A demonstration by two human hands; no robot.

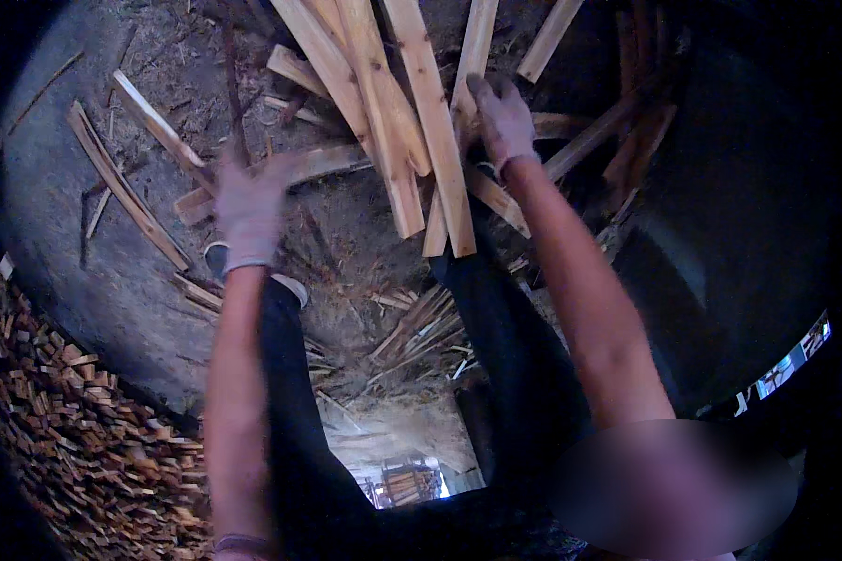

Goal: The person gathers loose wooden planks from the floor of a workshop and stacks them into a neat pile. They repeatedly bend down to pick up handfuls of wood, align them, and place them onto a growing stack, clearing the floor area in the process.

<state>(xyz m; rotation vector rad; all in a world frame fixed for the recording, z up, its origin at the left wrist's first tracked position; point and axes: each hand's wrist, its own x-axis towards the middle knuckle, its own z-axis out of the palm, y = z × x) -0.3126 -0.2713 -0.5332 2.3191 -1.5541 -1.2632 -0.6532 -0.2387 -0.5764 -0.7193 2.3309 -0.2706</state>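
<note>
My left hand (251,213), in a pale work glove, is blurred by motion. Its fingers look spread and nothing shows in them; it hovers close to a crossways wood strip (327,164). Also gloved, with dark fingertips, my right hand (505,123) curls at the edge of a wooden plank (477,42); its thumb is hidden. Left of that hand, a long knotty plank (430,112) leans toward me with its end by my right leg. Another plank (374,103) overlaps its neighbours, including a wide pale plank (323,61).
Bark-edged strips (126,187) lie on the dirt floor (56,215) at left. Thin wood scraps (421,327) are scattered between my legs. A large heap of short wood pieces (94,430) fills the lower left. Darker boards (641,154) lie at right.
</note>
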